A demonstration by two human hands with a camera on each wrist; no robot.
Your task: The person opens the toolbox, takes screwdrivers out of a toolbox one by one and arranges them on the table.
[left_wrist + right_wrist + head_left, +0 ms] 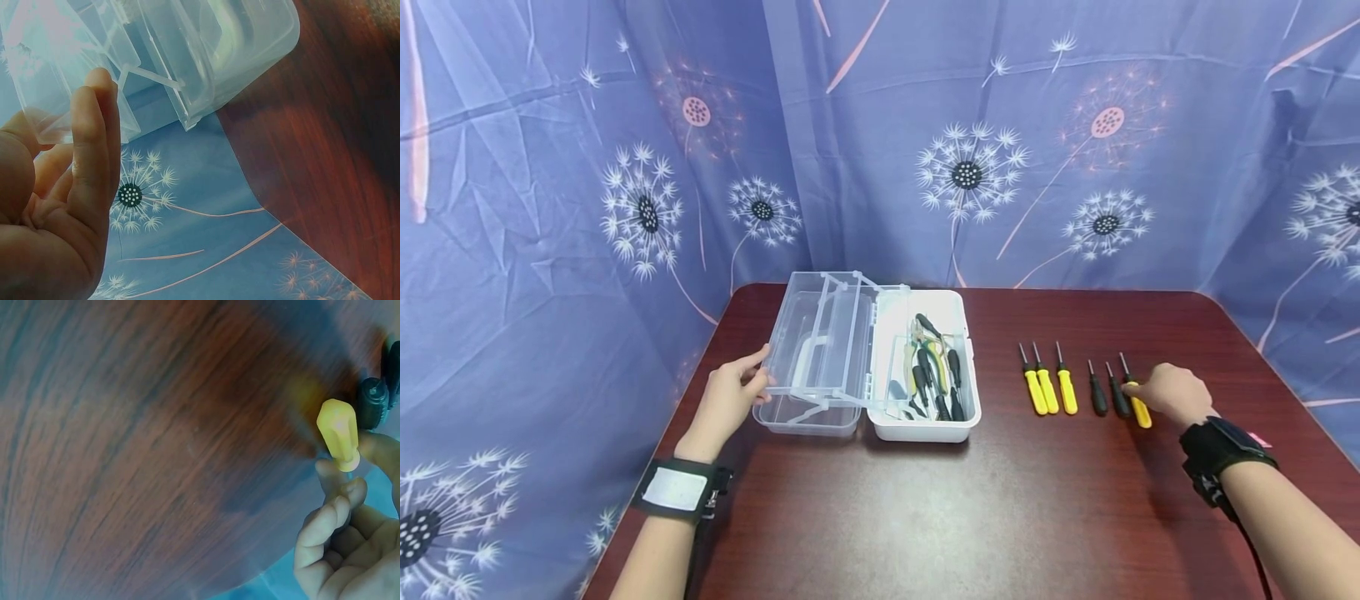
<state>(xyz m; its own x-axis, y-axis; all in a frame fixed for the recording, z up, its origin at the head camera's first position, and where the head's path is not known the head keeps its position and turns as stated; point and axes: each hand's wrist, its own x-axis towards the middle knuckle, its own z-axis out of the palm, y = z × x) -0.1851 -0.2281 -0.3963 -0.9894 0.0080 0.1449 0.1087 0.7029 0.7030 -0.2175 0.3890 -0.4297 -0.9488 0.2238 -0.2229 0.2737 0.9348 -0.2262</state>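
Observation:
My left hand (pixel 727 398) holds the left edge of a clear plastic tray (pixel 816 333), thumb on one side and fingers on the other in the left wrist view. The tray is hinged by arms to an opened toolbox, above its clear lid (pixel 808 423). Pliers (pixel 937 358) and several black-handled tools lie in the toolbox's white base (pixel 925 431). At the right, my right hand (pixel 1176 394) pinches a yellow-handled screwdriver (pixel 340 432) near the neck of its handle. Two black-handled screwdrivers (pixel 1098 398) lie just left of it.
Three yellow-handled screwdrivers (pixel 1067 392) lie side by side between the toolbox and the black ones, shafts pointing away. Everything stands on a dark red-brown wooden table (pixel 917 517). Blue curtains (pixel 865 167) with a dandelion print hang behind and along the sides.

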